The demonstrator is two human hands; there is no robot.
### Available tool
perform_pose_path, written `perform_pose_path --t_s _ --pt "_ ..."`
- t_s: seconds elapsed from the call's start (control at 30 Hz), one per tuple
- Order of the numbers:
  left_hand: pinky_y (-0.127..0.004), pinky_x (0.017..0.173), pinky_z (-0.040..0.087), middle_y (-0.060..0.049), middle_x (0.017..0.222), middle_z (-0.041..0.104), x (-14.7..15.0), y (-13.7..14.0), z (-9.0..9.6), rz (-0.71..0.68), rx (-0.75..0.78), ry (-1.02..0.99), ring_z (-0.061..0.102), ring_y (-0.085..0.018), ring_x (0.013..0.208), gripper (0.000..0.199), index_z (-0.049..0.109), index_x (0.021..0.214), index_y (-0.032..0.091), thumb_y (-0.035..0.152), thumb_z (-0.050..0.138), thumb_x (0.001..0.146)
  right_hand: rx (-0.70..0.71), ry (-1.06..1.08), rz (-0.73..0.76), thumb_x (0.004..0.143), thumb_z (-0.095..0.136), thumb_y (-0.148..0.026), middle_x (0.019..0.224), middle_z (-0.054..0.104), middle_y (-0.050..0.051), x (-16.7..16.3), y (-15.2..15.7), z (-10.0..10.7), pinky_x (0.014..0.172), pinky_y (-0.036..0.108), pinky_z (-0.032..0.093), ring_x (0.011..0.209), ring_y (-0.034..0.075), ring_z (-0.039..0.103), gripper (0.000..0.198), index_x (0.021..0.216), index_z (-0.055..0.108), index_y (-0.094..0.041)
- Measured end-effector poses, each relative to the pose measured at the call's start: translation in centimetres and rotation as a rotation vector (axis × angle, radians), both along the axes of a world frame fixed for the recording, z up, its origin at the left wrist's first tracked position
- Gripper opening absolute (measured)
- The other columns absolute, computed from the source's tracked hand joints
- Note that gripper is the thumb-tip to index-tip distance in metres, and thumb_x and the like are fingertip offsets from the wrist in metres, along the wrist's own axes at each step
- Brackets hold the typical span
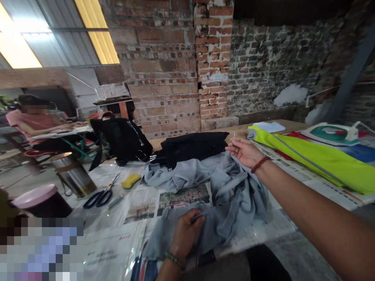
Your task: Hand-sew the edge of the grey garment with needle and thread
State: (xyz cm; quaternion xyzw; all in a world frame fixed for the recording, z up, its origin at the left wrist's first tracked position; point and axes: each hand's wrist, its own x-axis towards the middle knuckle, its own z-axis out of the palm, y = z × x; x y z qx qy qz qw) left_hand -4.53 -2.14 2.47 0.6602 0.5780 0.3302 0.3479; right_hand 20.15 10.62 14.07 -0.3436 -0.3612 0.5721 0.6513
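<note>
One pair of scissors, one iron, one yellow sponge, two hands (both the wearer's).

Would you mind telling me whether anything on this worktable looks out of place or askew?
Nothing looks damaged or spilled. The grey garment lies bunched under the left hand, and the scissors lie open on the newspaper-covered table.

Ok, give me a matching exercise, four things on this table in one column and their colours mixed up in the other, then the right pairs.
Things:
1. scissors
2. sponge
3. garment under the left hand
4. bag

Colours:
A. grey
B. black
C. dark blue handles
D. yellow

Pairs: 1-C, 2-D, 3-A, 4-B. The garment is the grey one, and the right hand is raised above it.
</note>
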Motion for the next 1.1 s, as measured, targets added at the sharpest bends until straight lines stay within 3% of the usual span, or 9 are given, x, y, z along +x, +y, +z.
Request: perform_pose_path --t_s 0.4,0.5,0.67,0.83,1.1 --pt "-0.022 0.059 0.039 0.002 0.063 0.056 0.2 -0.2 0.5 0.012 -0.032 -0.012 0.05 -0.014 0.064 0.019 0.061 0.071 0.018 0.033 0.049 0.072 0.059 0.068 -0.106 0.079 0.049 -0.012 0.062 0.057 -0.004 1.0 0.8 -0.7 0.049 0.017 0.042 0.059 0.009 0.063 0.007 0.078 0.05 -0.019" --pt "-0.021 0.056 0.039 0.002 0.062 0.055 0.1 -0.2 0.6 0.01 -0.042 -0.023 0.049 -0.013 0.061 0.018 0.061 0.07 0.018 0.033 0.051 0.07 0.004 -0.056 0.014 0.075 0.055 -0.018 0.062 0.057 -0.004 -1.5 -1.2 -2.7 0.046 0.017 0.04 0.055 0.009 0.061 0.006 0.08 0.051 -0.018" --pt "-0.02 0.053 0.037 0.002 0.059 0.053 0.2 -0.2 0.8 0.0 -0.05 0.0 0.047 -0.013 0.059 0.019 0.061 0.069 0.018 0.033 0.049 0.071 -0.079 -0.319 0.335 0.07 0.056 -0.031 0.059 0.055 -0.004 -6.8 -5.7 -9.1 0.043 0.019 0.037 0.051 0.011 0.059 0.019 0.081 0.052 -0.017" --pt "-0.021 0.056 0.038 0.002 0.06 0.056 0.5 -0.1 1.0 -0.021 0.019 0.079 0.049 -0.014 0.061 0.018 0.062 0.069 0.019 0.029 0.048 0.072 0.078 -0.602 0.188 0.074 0.048 -0.029 0.061 0.056 -0.002 -7.4 -7.7 -13.1 0.063 0.025 0.045 0.06 0.012 0.056 0.015 0.076 0.058 -0.018" --pt "-0.023 0.066 0.045 0.0 0.071 0.067 -1.2 0.0 1.2 -0.011 0.084 0.135 0.059 -0.016 0.07 0.017 0.067 0.073 0.019 0.023 0.051 0.069 0.195 -0.798 0.092 0.078 0.045 -0.028 0.068 0.061 0.001 -6.6 -8.6 -13.7 0.066 0.026 0.043 0.067 0.016 0.057 0.019 0.081 0.062 -0.02"
